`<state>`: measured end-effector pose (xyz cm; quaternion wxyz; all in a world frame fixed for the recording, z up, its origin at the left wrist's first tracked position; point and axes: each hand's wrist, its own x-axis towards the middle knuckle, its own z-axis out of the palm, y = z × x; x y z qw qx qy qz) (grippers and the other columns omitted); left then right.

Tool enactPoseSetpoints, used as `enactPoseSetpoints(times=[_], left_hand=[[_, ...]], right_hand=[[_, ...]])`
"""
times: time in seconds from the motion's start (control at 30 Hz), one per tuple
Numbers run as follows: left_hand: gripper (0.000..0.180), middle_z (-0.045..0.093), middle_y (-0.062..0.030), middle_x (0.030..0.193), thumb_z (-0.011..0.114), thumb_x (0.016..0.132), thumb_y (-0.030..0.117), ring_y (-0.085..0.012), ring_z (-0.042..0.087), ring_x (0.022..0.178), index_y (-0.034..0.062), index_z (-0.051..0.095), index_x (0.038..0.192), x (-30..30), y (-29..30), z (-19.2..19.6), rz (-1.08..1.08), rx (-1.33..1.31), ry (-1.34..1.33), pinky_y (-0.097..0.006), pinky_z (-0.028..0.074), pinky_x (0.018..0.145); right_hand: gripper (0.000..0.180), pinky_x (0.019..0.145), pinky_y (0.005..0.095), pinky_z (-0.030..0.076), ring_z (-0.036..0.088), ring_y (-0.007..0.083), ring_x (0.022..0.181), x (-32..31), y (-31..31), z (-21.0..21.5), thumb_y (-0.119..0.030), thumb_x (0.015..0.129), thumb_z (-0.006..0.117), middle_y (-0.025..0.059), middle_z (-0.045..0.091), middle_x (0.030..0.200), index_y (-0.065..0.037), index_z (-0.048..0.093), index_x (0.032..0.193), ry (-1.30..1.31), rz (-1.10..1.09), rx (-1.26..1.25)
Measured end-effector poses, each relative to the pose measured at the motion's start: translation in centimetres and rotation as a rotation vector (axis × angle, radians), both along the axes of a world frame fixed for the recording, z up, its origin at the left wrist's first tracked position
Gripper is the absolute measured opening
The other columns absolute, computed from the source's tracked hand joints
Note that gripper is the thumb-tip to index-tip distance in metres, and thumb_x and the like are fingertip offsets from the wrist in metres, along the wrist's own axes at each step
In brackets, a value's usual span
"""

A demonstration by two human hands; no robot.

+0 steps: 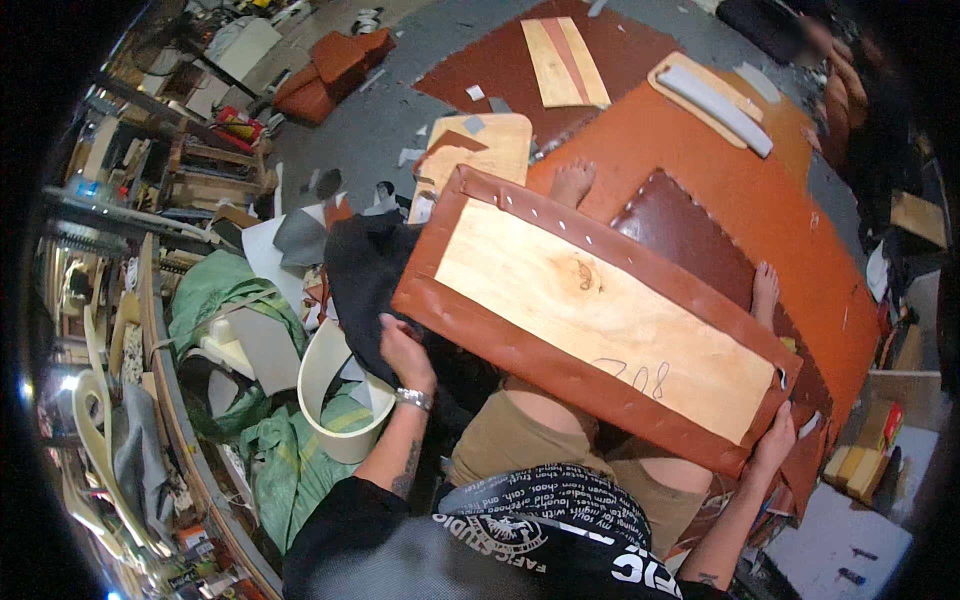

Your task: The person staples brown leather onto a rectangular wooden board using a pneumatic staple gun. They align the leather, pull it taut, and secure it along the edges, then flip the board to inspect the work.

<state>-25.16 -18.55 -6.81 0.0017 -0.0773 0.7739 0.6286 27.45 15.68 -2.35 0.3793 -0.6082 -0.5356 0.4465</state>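
Note:
A long wooden board (590, 300) lies tilted across my lap, its pale bare middle facing up. Brown leather (590, 410) wraps over its edges as a border, with small staple-like marks along the far side. At the board's near left corner, my left hand (408, 355) is curled against the edge, its fingers partly hidden. My right hand (775, 440) closes round the right end, fingers partly out of sight beneath. Black cloth (365, 270) sits beside the left end.
Orange leather (680, 130) and dark brown leather (670, 225) cover the floor ahead. Wooden panels (565, 65) and a grey padded strip (715, 110) lie there. A cream round bin (345, 430) and green sacks (235, 300) stand left. Another person's hand (845, 70) shows at far right.

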Motion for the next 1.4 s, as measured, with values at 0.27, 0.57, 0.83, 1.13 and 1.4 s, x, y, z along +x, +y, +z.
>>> enactPoseSetpoints(times=[0.27, 0.57, 0.83, 1.13, 1.4], left_hand=[[0.06, 0.058, -0.0164, 0.142, 0.054, 0.11, 0.052, -0.0336, 0.056, 0.13, 0.0039, 0.049, 0.145, 6.5, -0.4, -12.4, -0.68, -0.537, 0.384, -0.047, 0.044, 0.112], [0.073, 0.041, -0.0132, 0.164, 0.047, 0.109, 0.064, -0.0292, 0.04, 0.148, 0.0102, 0.041, 0.159, -0.4, -6.3, -14.1, -0.974, -0.709, 0.201, -0.046, 0.033, 0.122], [0.042, 0.063, -0.0039, 0.095, 0.049, 0.114, 0.05, -0.0181, 0.061, 0.078, 0.0118, 0.063, 0.105, -0.3, -8.6, -1.8, -0.1, 0.299, -0.181, -0.033, 0.051, 0.067], [0.038, 0.065, 0.0015, 0.088, 0.045, 0.116, 0.032, -0.0107, 0.054, 0.073, 0.0036, 0.071, 0.122, 7.9, -1.1, -1.3, -0.208, 0.145, -0.468, -0.03, 0.045, 0.062], [0.041, 0.068, -0.0075, 0.127, 0.048, 0.113, 0.046, -0.0215, 0.065, 0.109, 0.0153, 0.063, 0.136, 9.2, 1.0, -2.6, -0.217, 0.436, -0.307, -0.042, 0.054, 0.096]], right_hand=[[0.047, 0.091, 0.0311, 0.056, 0.071, 0.0162, 0.104, -0.9, 0.0, 0.0, -0.036, 0.115, 0.055, 0.0105, 0.076, 0.123, 0.006, 0.071, 0.128, 0.099, -0.033, -0.103], [0.049, 0.091, 0.0307, 0.056, 0.071, 0.0154, 0.102, -2.4, -0.4, 1.3, -0.038, 0.115, 0.056, 0.0094, 0.077, 0.119, 0.006, 0.072, 0.127, 0.011, -0.045, -0.105], [0.046, 0.086, 0.0288, 0.055, 0.07, 0.0139, 0.095, -2.9, -0.2, 2.3, -0.036, 0.114, 0.058, 0.0086, 0.079, 0.112, 0.006, 0.075, 0.12, 0.115, -0.083, -0.113], [0.042, 0.082, 0.0293, 0.055, 0.068, 0.0113, 0.09, -2.7, 0.2, 1.6, -0.034, 0.113, 0.06, 0.0052, 0.078, 0.105, 0.005, 0.077, 0.113, 0.0, -0.111, -0.076], [0.041, 0.083, 0.0268, 0.053, 0.067, 0.0096, 0.091, -2.2, -0.7, 1.1, -0.031, 0.114, 0.059, 0.0039, 0.078, 0.105, 0.005, 0.077, 0.112, 0.001, -0.116, -0.034]])
